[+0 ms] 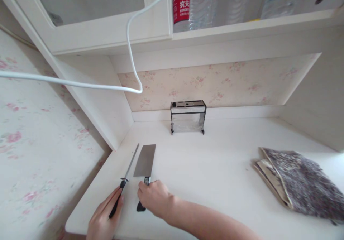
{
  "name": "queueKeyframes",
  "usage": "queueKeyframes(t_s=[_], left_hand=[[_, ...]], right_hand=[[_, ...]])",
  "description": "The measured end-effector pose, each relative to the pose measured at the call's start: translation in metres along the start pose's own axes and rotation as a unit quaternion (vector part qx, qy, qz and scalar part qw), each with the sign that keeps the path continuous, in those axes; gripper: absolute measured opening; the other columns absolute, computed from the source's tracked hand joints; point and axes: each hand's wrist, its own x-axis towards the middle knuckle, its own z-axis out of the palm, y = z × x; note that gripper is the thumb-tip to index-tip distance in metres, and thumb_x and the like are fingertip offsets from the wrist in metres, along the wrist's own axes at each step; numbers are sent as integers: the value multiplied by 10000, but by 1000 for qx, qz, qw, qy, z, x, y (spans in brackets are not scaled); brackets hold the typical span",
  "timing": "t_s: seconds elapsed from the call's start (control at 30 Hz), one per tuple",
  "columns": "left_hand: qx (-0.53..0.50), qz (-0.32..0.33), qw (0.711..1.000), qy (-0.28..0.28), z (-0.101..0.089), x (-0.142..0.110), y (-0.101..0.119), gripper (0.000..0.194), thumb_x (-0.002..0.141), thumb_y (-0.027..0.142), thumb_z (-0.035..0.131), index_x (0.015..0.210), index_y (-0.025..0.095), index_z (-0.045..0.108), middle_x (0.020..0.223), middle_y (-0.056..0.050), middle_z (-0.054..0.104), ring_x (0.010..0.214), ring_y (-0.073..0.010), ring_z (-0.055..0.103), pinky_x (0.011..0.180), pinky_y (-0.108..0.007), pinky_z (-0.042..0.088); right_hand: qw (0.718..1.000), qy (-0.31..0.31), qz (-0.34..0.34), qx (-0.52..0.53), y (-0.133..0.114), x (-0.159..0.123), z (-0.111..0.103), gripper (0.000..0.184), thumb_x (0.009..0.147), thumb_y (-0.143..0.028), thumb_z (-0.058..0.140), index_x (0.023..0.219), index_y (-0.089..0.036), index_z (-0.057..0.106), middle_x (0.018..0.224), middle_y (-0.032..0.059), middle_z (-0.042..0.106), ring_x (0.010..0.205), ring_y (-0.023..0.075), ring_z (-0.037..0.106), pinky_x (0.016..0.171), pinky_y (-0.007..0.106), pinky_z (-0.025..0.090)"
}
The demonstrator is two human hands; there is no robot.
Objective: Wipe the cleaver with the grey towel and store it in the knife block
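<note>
A cleaver [145,160] with a broad steel blade lies flat on the white counter [215,168], its black handle towards me. My right hand [154,198] is closed over that handle. Just left of it lies a honing steel [131,164] with a thin rod and a black handle. My left hand [103,216] wraps its fingers around the steel's handle. Both tools rest on the counter, side by side and almost parallel.
An empty knife block [188,117] with clear walls stands against the back wall. A folded grey cloth [301,182] lies at the right. A white cable [129,53] hangs across the upper left. Bottles [199,3] stand on the shelf above.
</note>
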Motion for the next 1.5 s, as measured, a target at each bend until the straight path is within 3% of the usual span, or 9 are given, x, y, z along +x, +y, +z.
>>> queueKeyframes(t_s=[0.27, 0.73, 0.87, 1.0, 1.1, 1.23, 1.33, 1.4, 1.5], left_hand=[[-12, -26, 997, -69, 0, -1, -8, 295, 869, 341, 571, 1136, 234, 634, 1163, -47, 679, 1006, -222, 670, 938, -351, 533], [0, -68, 995, -76, 5, -4, -11, 296, 879, 365, 524, 1134, 239, 608, 1181, -50, 652, 1015, -216, 658, 935, -326, 516], [7, -56, 997, -47, 0, 5, -8, 276, 858, 345, 562, 1111, 253, 624, 1156, -61, 653, 981, -231, 662, 882, -346, 532], [-43, -30, 999, -1, -7, 39, 5, 218, 833, 303, 601, 1035, 251, 667, 1055, -69, 680, 949, -243, 659, 894, -383, 524], [-151, -92, 984, -27, -8, 85, 26, 195, 870, 329, 554, 999, 240, 671, 1045, -62, 679, 963, -219, 648, 804, -322, 561], [-331, -173, 924, -83, 8, 159, 60, 239, 870, 382, 545, 969, 214, 683, 1063, -62, 671, 984, -209, 638, 809, -307, 555], [-443, -205, 863, -133, 35, 214, 84, 298, 859, 407, 535, 1014, 196, 678, 1110, -67, 665, 974, -207, 642, 858, -331, 530], [-458, -225, 842, -177, 56, 247, 100, 300, 828, 380, 565, 1034, 197, 682, 1132, -70, 665, 965, -211, 640, 882, -347, 506], [-471, -234, 832, -177, 88, 286, 124, 350, 762, 324, 646, 1069, 155, 668, 1241, -117, 612, 1043, -232, 614, 997, -362, 411]], right_hand=[[1000, -17, 10, 7, -3, -2, -1, 98, 848, -129, 538, 905, -118, 617, 903, 85, 611, 654, 204, 633, 400, 316, 505], [999, -28, 26, 24, -5, -2, -3, 133, 824, -139, 554, 944, -126, 611, 941, 98, 622, 639, 209, 646, 430, 335, 528], [998, -10, 35, 47, 7, -20, -3, 334, 745, -183, 622, 1073, -171, 558, 1150, 115, 595, 641, 192, 658, 459, 317, 529], [983, 7, 84, 163, 42, -44, -9, 419, 760, -213, 588, 1176, -249, 551, 1238, 62, 597, 827, 206, 682, 652, 319, 556], [943, 36, 189, 273, 89, -59, -20, 271, 792, -206, 559, 1043, -254, 650, 1017, 26, 705, 836, 206, 679, 732, 327, 529], [837, 147, 378, 367, 168, -74, -46, 149, 798, -221, 533, 793, -202, 682, 735, 25, 696, 663, 171, 647, 651, 289, 487], [790, 225, 463, 334, 222, -83, -72, 295, 836, -234, 420, 1045, -175, 619, 923, 75, 682, 725, 166, 635, 634, 277, 475], [748, 287, 512, 311, 248, -86, -91, 371, 811, -243, 440, 1155, -176, 563, 1059, 102, 645, 830, 185, 628, 681, 285, 482], [686, 361, 557, 299, 277, -84, -116, 458, 759, -290, 548, 1209, -206, 528, 1264, 104, 551, 1043, 214, 572, 833, 307, 470]])
